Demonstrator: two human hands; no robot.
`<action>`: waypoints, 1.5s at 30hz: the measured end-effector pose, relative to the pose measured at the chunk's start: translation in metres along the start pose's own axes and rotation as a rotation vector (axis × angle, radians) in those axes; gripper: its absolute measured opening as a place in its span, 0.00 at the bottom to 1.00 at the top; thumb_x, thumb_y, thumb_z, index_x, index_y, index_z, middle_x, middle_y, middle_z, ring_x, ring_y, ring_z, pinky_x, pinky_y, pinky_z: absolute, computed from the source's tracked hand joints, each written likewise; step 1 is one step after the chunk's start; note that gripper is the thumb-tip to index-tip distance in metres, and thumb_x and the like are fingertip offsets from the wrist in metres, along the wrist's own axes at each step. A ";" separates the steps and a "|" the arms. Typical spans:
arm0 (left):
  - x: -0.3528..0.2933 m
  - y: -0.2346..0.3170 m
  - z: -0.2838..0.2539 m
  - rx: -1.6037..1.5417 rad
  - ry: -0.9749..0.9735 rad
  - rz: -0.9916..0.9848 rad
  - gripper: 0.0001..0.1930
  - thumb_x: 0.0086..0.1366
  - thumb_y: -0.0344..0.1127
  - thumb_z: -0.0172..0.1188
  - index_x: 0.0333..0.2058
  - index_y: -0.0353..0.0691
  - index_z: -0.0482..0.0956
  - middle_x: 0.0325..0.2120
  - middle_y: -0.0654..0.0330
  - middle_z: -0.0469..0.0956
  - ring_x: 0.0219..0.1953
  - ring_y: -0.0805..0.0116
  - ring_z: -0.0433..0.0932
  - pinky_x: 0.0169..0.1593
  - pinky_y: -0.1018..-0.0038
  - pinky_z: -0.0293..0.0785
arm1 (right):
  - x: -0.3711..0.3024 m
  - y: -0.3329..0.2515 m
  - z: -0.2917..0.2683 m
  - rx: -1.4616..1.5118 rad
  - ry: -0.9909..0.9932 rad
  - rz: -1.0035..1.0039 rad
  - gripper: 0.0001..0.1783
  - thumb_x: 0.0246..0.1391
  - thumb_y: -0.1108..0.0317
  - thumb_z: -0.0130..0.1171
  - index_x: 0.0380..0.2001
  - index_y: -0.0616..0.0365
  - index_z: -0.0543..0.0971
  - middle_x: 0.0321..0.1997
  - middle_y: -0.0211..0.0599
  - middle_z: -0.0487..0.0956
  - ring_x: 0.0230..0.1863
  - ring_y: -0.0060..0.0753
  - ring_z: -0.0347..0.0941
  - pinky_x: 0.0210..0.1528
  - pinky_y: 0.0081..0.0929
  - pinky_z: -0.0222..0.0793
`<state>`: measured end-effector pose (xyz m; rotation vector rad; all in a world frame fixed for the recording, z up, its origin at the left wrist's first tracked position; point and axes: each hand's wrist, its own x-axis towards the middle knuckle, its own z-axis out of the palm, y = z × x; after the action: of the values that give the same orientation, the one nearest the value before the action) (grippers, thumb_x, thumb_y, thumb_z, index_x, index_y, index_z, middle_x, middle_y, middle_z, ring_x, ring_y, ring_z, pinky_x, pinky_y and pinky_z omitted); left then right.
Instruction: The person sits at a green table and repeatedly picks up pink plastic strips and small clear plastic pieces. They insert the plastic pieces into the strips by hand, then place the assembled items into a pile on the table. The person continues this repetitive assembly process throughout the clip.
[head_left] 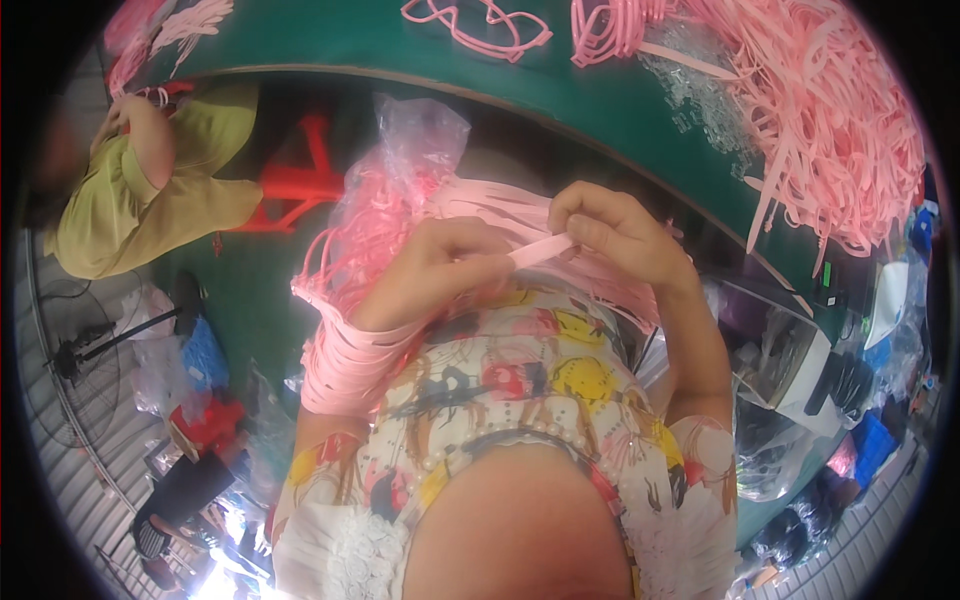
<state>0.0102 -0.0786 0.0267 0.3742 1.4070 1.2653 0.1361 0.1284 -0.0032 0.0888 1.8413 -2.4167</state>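
Note:
Between my two hands a flat pink strap (542, 250) is stretched over my lap. My left hand (440, 265) pinches its left end, fingers curled. On the other end, the thumb and fingers of my right hand (612, 235) are closed. Many looped pink straps (350, 365) hang stacked around my left forearm. More pink straps (490, 200) lie across my lap, just beyond my hands and partly under them. A clear plastic bag (425, 130) rises behind the left part of these straps. The strap's tips are hidden by my fingers.
A green table (330, 35) curves across the front. On it lie a big heap of pink straps (830, 120), small clear plastic pieces (705, 100) and pink loops (480, 28). At left sit a person in yellow-green (150, 195) and a red stool (300, 185); a fan (75, 350) stands nearer.

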 end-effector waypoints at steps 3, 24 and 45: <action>-0.001 0.001 0.001 0.022 0.022 0.016 0.08 0.57 0.32 0.60 0.24 0.33 0.79 0.18 0.64 0.74 0.18 0.82 0.66 0.21 0.84 0.58 | 0.002 -0.012 -0.004 -0.249 -0.045 -0.037 0.09 0.60 0.69 0.48 0.38 0.64 0.73 0.34 0.34 0.74 0.37 0.23 0.69 0.41 0.23 0.66; 0.009 -0.021 0.008 0.299 -0.101 0.202 0.06 0.54 0.32 0.65 0.25 0.36 0.82 0.23 0.61 0.75 0.27 0.74 0.74 0.32 0.78 0.67 | -0.004 -0.014 -0.011 -0.880 0.265 -0.272 0.09 0.49 0.70 0.56 0.36 0.58 0.77 0.33 0.41 0.78 0.37 0.45 0.73 0.42 0.37 0.67; 0.009 -0.022 0.006 0.308 -0.175 0.331 0.05 0.56 0.31 0.64 0.28 0.35 0.83 0.22 0.63 0.73 0.27 0.76 0.70 0.32 0.79 0.64 | 0.023 -0.009 -0.080 -1.604 0.732 -0.447 0.12 0.45 0.67 0.62 0.36 0.49 0.80 0.38 0.30 0.75 0.44 0.37 0.67 0.48 0.41 0.54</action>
<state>0.0218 -0.0769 0.0054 0.9376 1.4280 1.2409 0.1114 0.2069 -0.0188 0.4588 3.7020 -0.2641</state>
